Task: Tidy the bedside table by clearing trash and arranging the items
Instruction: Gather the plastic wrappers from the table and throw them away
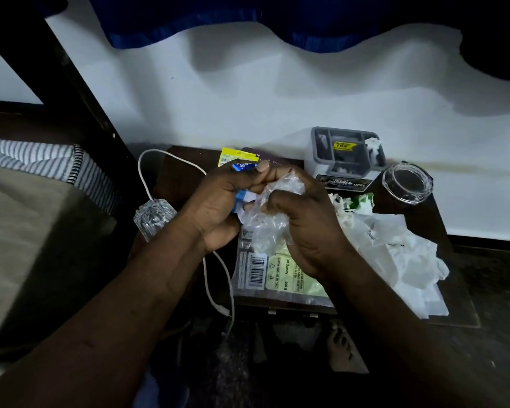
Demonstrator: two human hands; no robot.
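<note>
Step in hand: gathering trash. Left hand (218, 203) pinches a blue-white wrapper (239, 198); right hand (305, 222) grips crumpled clear plastic (273, 214), both just in front of the grey organiser (345, 160). Next probably needs one firm wad, then the white bag (395, 248) front-right of the organiser.

Organizer (343, 156) behind packet (277, 278), jar (408, 182) right

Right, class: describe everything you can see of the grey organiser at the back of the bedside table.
The grey organiser looks like plastic, upright, divided into open compartments. A yellow sticker sits inside; crumpled white paper pokes from its right compartment. It stands at the back of the table, by the white wall.
</note>
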